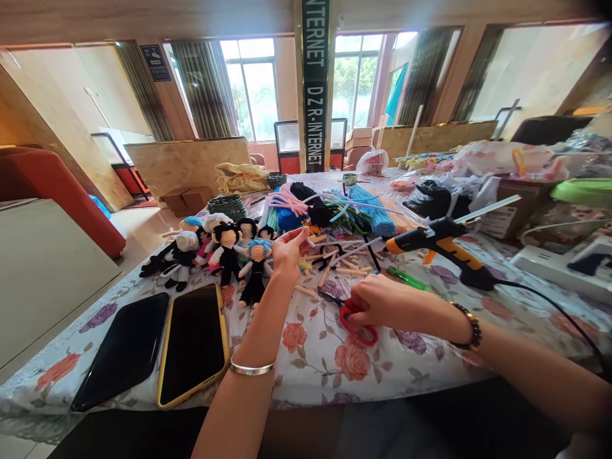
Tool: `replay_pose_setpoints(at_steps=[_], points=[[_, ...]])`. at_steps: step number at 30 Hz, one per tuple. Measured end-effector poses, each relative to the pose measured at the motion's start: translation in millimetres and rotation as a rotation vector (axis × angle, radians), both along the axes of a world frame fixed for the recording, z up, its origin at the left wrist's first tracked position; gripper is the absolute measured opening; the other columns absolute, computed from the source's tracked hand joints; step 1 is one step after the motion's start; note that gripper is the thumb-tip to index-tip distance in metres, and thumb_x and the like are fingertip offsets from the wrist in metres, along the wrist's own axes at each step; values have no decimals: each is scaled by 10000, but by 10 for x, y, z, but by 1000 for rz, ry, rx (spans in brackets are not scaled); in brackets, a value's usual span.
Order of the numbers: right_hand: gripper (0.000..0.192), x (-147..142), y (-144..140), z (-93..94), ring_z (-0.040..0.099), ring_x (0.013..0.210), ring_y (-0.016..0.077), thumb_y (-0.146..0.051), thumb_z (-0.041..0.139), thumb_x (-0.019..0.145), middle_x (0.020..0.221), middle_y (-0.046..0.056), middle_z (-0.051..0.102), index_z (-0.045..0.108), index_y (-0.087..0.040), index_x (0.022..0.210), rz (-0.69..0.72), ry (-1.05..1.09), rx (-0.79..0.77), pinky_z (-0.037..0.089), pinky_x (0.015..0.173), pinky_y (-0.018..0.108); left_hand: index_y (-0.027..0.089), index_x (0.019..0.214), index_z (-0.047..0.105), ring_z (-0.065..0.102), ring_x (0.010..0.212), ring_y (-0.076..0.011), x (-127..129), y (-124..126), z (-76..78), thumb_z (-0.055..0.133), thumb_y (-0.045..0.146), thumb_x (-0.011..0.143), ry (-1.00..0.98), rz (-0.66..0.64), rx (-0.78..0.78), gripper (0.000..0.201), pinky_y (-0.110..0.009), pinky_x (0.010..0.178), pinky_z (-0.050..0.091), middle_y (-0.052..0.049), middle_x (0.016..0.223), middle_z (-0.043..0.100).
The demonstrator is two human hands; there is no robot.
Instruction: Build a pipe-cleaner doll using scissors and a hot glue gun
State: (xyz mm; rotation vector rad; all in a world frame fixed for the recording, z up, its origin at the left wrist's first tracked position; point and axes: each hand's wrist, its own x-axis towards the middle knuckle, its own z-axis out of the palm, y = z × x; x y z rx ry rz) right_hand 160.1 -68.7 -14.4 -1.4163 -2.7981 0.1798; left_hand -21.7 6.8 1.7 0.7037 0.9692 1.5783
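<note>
My left hand point(288, 250) is raised over the table, fingers pinched on a short white piece point(310, 241) that looks like a cut bit of pipe cleaner. To the right and nearer to me, my right hand point(377, 301) closes on the red handles of a pair of scissors point(359, 331). Their dark blades point left, low over the flowered cloth. Short beige pieces point(351, 271) lie scattered beyond the scissors. Just left of my left hand are several small yarn dolls point(226, 252), one of them with blue hair.
A hot glue gun point(435, 245) stands on the right, its cable trailing back. Near it lies a green-handled tool point(406, 278). Bundles of coloured pipe cleaners point(368, 207) are heaped behind. Two dark-screened devices, a black one point(125, 347) and a yellow-cased one point(195, 344), lie front left.
</note>
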Motion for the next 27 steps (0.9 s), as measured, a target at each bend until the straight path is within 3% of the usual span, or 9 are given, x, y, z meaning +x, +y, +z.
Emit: replay_pose_setpoints(at_steps=[6, 11, 17, 21, 27], points=[[358, 20, 0, 110, 586, 787, 213, -533, 632, 754, 814, 69, 630, 600, -178, 777, -21, -23, 43, 372, 647, 280, 114, 656, 617, 546, 508, -49, 25, -5, -7, 802, 145, 577, 17, -12, -14, 203, -230, 642, 483, 27, 584, 613], [383, 40, 74, 120, 537, 696, 176, -555, 604, 760, 739, 46, 589, 547, -179, 713, 2, -37, -31, 361, 603, 264, 116, 665, 618, 544, 509, -51, 30, -14, 3, 808, 163, 576, 28, -17, -22, 214, -235, 643, 480, 26, 590, 611], [173, 50, 100, 278, 444, 609, 119, -289, 577, 751, 655, 2, 517, 479, -188, 651, -49, 57, -110, 299, 532, 234, 109, 668, 620, 538, 498, -49, 24, -22, 10, 794, 146, 598, 16, -18, -27, 191, -241, 646, 478, 26, 586, 608], [128, 61, 49, 325, 423, 603, 101, -203, 528, 752, 681, -2, 511, 448, -182, 655, 54, 66, -183, 297, 543, 229, 106, 665, 622, 561, 509, -55, 31, -24, 3, 805, 155, 581, 12, -19, -6, 207, -233, 641, 475, 19, 595, 624], [250, 26, -61, 363, 378, 547, 100, -373, 422, 880, 641, -5, 473, 443, -191, 709, 67, 84, -255, 266, 514, 258, 98, 679, 643, 558, 491, -46, 36, -14, -11, 821, 177, 549, 58, -3, 17, 234, -180, 522, 399, 5, 592, 643]])
